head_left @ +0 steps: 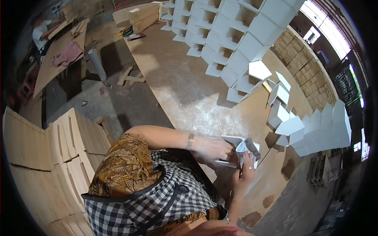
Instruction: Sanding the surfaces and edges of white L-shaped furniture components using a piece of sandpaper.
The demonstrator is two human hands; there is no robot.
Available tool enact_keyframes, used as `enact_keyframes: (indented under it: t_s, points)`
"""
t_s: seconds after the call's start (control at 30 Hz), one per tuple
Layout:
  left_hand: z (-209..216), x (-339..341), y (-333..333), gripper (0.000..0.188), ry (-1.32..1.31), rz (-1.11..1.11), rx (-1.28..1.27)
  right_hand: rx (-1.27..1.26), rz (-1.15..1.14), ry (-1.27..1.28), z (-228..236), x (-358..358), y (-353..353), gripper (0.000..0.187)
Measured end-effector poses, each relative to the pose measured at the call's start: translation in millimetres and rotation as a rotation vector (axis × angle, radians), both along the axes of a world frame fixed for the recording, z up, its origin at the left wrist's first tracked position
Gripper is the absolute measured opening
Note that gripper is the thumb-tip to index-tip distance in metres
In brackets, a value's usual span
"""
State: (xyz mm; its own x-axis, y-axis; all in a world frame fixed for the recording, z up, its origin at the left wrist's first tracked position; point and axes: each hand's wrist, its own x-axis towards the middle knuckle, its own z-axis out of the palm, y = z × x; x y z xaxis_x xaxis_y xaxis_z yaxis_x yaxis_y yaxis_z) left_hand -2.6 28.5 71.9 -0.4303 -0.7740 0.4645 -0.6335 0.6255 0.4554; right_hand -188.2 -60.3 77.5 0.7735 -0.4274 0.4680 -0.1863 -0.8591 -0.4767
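Close to my body at the table's near edge lies a small white box (pixel 232 139). My left hand (pixel 214 148), with a band at its wrist, reaches over the box's left side with its fingers bent against it. My right hand (pixel 246 170) is on the right of the box, its fingers and thumb against a curled printed sheet (pixel 245 146), pale on one face and darker on the other. The sheet stands up out of the box between both hands. Part of the box is hidden behind my hands.
Stacked white boxes (pixel 220 35) rise at the table's far side. More white boxes (pixel 321 128) stand along the right edge. Wooden panels (pixel 65 145) are piled at my left. Beyond, a person (pixel 41 35) works at another table (pixel 47 76).
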Motion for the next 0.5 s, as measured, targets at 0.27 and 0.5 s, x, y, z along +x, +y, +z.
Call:
enact_keyframes:
  t_s: [0.27,0.5]
  points:
    - [-24.9,-9.4,-40.5,0.022,-0.064,-0.024,-0.031,-0.008,-0.018,-0.054,-3.1,3.5,3.2,0.047]
    - [-43.7,-27.3,-76.3,0.02,0.31,-0.001,0.272,-0.022,-0.023,-0.053,-4.3,3.4,6.9,0.046]
